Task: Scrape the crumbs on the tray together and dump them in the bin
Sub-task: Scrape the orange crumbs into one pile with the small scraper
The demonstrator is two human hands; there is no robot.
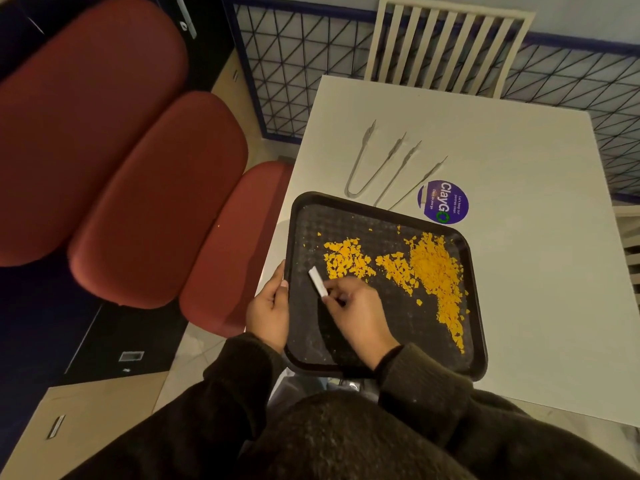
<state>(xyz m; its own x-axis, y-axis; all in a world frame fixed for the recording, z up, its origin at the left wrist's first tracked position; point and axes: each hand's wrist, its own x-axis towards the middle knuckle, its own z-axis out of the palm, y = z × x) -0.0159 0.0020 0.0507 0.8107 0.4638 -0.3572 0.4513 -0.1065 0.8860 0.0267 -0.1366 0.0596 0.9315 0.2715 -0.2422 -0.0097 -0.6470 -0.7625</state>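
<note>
A black tray (377, 211) lies at the near left corner of a white table (519, 237). Orange crumbs lie on it in two patches: a smaller one (346, 258) at the left centre and a long, thick band (436, 271) down the right side. My left hand (270, 306) grips the tray's left rim. My right hand (356, 313) rests over the tray's near middle and pinches a small white scraper card (318, 280), whose edge sits just left of the smaller patch. A bin liner (294, 386) shows under the tray's near edge.
Two metal tongs (377, 161) and a round purple sticker (444, 201) lie on the table beyond the tray. Red cushioned seats (138, 188) run along the left. A white slatted chair (446, 46) and a dark wire railing (304, 71) stand behind the table.
</note>
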